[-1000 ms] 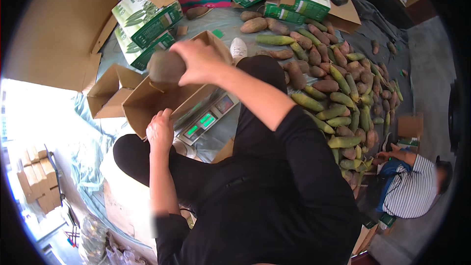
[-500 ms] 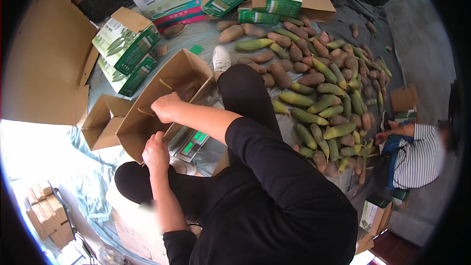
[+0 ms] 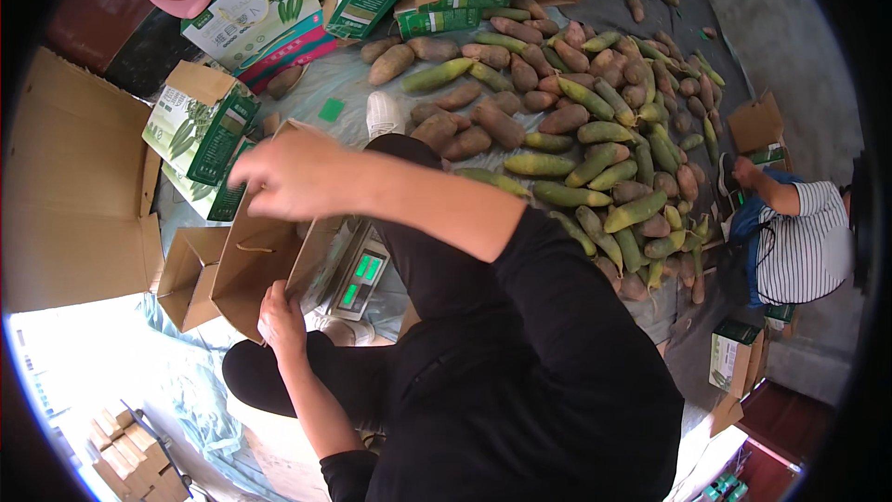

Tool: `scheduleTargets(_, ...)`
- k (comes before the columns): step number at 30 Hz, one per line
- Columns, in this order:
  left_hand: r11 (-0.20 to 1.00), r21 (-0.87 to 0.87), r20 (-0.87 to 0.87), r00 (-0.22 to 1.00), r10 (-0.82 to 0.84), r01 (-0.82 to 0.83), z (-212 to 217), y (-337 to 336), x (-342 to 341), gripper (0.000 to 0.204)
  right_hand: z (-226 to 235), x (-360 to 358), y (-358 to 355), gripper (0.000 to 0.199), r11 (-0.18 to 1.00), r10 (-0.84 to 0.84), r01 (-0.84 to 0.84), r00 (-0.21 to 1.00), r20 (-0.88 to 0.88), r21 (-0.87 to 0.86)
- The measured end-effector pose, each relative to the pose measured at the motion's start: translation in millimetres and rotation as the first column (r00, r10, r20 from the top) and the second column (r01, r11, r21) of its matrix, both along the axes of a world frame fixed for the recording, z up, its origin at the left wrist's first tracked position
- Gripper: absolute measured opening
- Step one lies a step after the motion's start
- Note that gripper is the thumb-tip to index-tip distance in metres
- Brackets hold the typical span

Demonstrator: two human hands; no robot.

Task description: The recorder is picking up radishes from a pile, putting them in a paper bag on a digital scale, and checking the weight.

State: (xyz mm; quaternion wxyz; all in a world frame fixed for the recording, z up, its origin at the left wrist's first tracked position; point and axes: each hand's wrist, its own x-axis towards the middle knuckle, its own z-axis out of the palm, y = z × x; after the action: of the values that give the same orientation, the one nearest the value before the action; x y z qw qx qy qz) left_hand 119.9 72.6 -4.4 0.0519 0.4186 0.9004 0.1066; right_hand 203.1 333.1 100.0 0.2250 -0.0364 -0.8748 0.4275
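Bright daylight, blown-out glare at lower left, strong fisheye bending and black vignette at edges.

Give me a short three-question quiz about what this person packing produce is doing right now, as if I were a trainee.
1. True or false: the left hand grips the edge of the open brown carton.
2. Where is the right hand? A) over the open carton B) on the pink fan C) on the produce pile
3. What sits beside the carton, showing green digits?

Key:
1. True.
2. A. It is above the carton's opening; whether it holds anything cannot be told.
3. A weighing scale.
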Motion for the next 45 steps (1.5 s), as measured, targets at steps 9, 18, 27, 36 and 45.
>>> scheduleTargets(9, 1.000, 0.020, 0.033, 0.999, 0.001, -0.002, 0.9, 2.7, 2.2, 0.019, -175.6, 167.7, 129.6, 0.029, 0.696, -0.663, 0.718, 0.655, 0.363, -0.024)
scheduleTargets(18, 0.999, -0.021, 0.057, 0.997, 0.050, -0.049, -1.7, 6.4, 1.2, 0.019, -313.8, 209.6, 117.2, 0.037, 0.636, -0.676, 0.674, 0.249, 0.694, 0.377)
scheduleTargets(27, 0.996, -0.053, 0.038, 0.996, 0.079, -0.077, 0.2, 11.8, 2.3, 0.020, -300.5, 123.6, 165.2, 0.056, 0.757, -0.647, 0.409, 0.354, 0.676, 0.510)
scheduleTargets(36, 0.995, -0.021, 0.033, 0.995, 0.099, -0.098, 4.9, 19.9, 4.4, 0.015, -328.3, 103.9, 168.5, 0.062, 0.783, -0.620, 0.263, 0.269, 0.737, 0.563)
scheduleTargets(45, 0.996, -0.018, 0.023, 0.996, 0.092, -0.091, 8.1, 20.7, 3.8, 0.014, -313.9, 125.4, 130.9, 0.051, 0.743, -0.660, 0.376, 0.270, 0.701, 0.554)
